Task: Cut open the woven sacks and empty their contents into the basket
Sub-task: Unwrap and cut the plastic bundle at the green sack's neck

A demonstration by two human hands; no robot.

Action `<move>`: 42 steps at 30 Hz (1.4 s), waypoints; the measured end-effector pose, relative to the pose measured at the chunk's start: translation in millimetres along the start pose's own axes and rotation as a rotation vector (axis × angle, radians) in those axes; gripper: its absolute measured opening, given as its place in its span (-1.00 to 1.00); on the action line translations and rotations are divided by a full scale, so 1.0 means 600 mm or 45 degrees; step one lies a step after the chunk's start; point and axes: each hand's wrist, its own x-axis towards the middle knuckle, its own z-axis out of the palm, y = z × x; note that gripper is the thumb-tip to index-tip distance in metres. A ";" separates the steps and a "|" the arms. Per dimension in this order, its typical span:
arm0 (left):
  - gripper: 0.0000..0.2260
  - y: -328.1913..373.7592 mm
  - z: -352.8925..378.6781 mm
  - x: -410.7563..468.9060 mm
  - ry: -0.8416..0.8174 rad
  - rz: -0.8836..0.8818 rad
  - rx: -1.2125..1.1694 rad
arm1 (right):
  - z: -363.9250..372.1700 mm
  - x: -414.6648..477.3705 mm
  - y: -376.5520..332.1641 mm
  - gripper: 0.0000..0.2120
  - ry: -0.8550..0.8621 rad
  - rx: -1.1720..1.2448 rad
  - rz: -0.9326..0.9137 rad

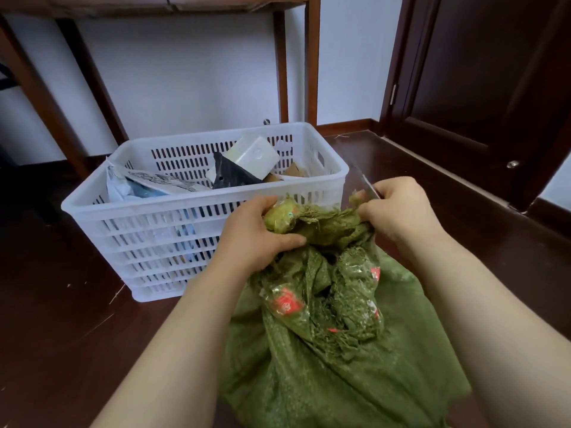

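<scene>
Fingers of left hand and right hand around sack neck

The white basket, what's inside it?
Inside the white basket lie a white box, a black plastic piece, a printed mailing bag and brown cardboard. What sits lower down is covered by these and the wall.

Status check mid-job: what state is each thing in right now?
basket: upright on the floor, partly filled with packages.
green sack: on the floor, neck bunched and frayed, contents hidden.
left hand: grips the sack's neck.
right hand: holds a blade at the neck.
blade: blurred, tip pointing toward the basket.
</scene>
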 end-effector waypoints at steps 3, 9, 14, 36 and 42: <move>-0.26 0.001 0.004 0.000 0.067 0.009 0.003 | -0.011 -0.026 -0.047 -0.90 -0.066 -0.246 -0.193; -0.27 0.013 0.014 -0.002 0.079 0.101 -0.121 | 0.025 -0.044 -0.050 -0.87 -0.287 0.077 -0.200; -0.50 0.006 0.011 -0.005 0.050 0.090 -0.350 | 0.030 -0.023 -0.021 -0.82 -0.147 0.282 -0.154; -0.75 -0.006 0.009 0.006 0.392 -0.193 -0.481 | 0.025 -0.067 -0.072 -0.77 -0.521 0.147 0.023; -0.90 -0.001 0.005 0.011 0.489 -0.172 -0.360 | 0.049 -0.083 -0.074 -0.69 -0.391 -0.376 -0.393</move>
